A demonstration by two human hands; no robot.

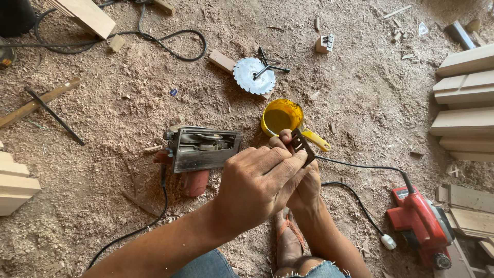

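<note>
My left hand (257,185) and my right hand (304,188) meet in the middle of the view, both gripping a small dark flat metal piece (301,144) with holes, held tilted above the ground. The left hand lies over the right and hides most of it. Just left of the hands a circular saw (200,149) with a red body lies on its side on the sawdust. Beyond the hands stands a yellow cup (280,117) with a handle. Farther off a round saw blade (253,75) lies on a wood offcut with dark metal keys on it.
Sawdust covers the ground. A red electric planer (422,221) with a black cord lies at the right. Stacked wood mouldings (463,103) line the right edge, wood blocks (13,183) the left. A black cable (154,38) loops at the top. My sandalled foot (288,242) is below the hands.
</note>
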